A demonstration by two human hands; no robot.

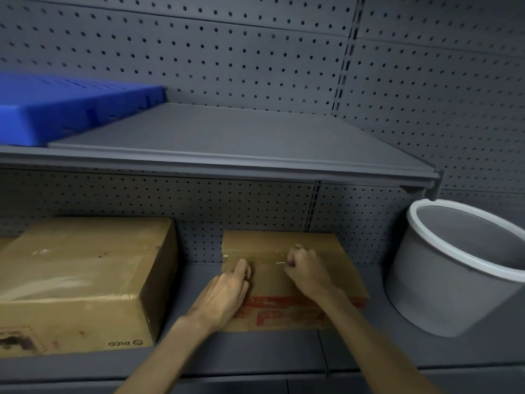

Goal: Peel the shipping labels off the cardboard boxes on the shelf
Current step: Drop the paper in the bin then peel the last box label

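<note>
Both hands resting on top of the small box [287,282] on the lower shelf [255,356]. Left hand [224,294] pressing down with long, relaxed fingers. Right hand [306,271] curled up tight, pinching a bit of the clear tape [270,258] running across the box lid. Big box [79,280] sitting close by on the left. Gray bucket [454,268] leaning on the right. Blue crate [65,109] lying on the upper shelf [241,137].
</note>
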